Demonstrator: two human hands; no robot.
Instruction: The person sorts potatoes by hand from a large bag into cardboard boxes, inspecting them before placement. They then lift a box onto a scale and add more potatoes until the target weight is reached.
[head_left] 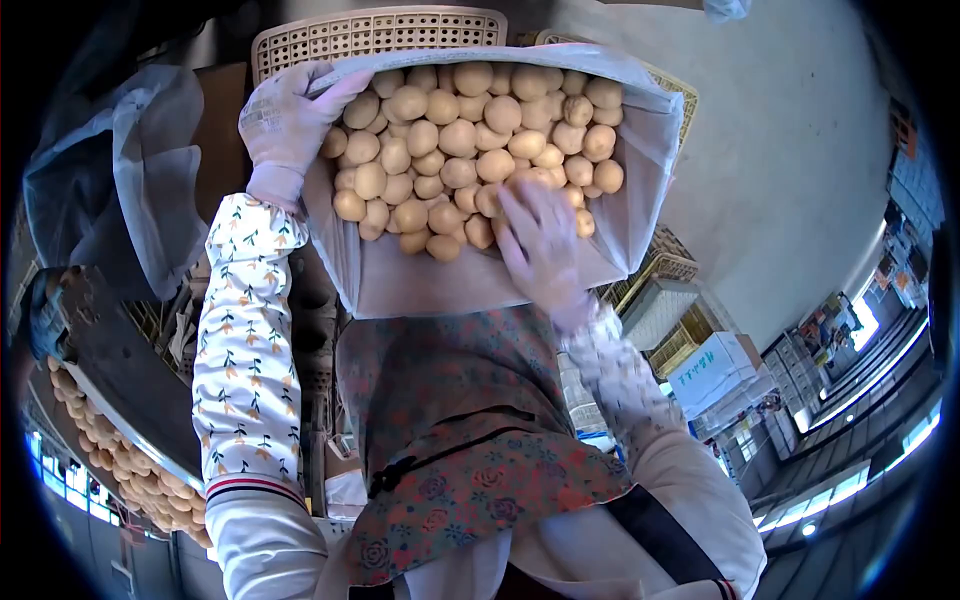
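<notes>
Many round, tan-yellow fruits (pixel 458 138) fill a crate lined with a pale plastic liner (pixel 430 285). My left hand (pixel 285 125), in a pale glove, is closed over the liner's upper left rim, its thumb along the inside edge. Also gloved, my right hand (pixel 545 245) reaches over the front right of the heap. Its fingers are apart and point away from me, the tips among the fruits. Motion blurs this hand slightly, and it hides some fruits beneath it. At the near side, part of the liner's inner wall shows bare.
Behind the liner stands a beige perforated plastic crate (pixel 380 35). More yellow crates (pixel 660 265) and a light blue carton (pixel 712 375) are at the right. Crumpled clear plastic (pixel 155 170) hangs at the left, above a metal-edged surface and more round fruits (pixel 125 455).
</notes>
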